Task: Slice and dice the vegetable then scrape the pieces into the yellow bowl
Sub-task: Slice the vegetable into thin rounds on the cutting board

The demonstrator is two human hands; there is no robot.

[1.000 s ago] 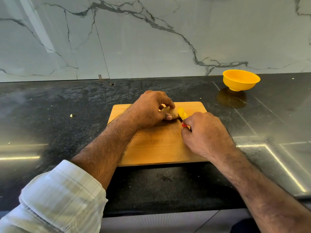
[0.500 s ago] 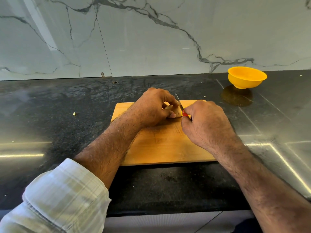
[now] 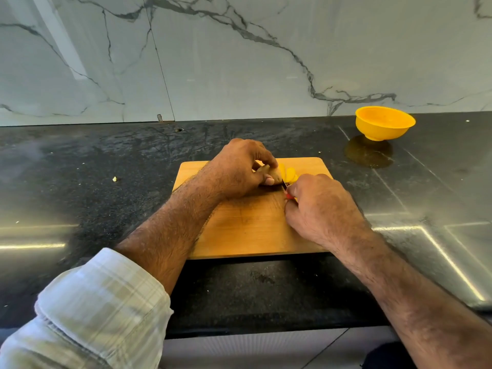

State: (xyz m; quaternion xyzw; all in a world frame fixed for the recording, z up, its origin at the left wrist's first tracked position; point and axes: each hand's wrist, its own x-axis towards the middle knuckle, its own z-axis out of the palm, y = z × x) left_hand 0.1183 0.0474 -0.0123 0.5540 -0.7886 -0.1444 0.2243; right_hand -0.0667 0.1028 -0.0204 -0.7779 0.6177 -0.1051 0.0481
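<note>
The potato [image 3: 269, 173] lies on the far part of the wooden cutting board [image 3: 255, 230], with cut slices [image 3: 290, 173] just to its right. The left hand [image 3: 237, 169] grips the potato, fingers curled over it. The right hand [image 3: 319, 206] holds a red-handled knife [image 3: 288, 193] at the cut face. The potato appears firm, with wet cut faces likely slippery; grip it on the skin. The yellow bowl [image 3: 384, 123] stands far right on the bench [image 3: 80, 182].
</note>
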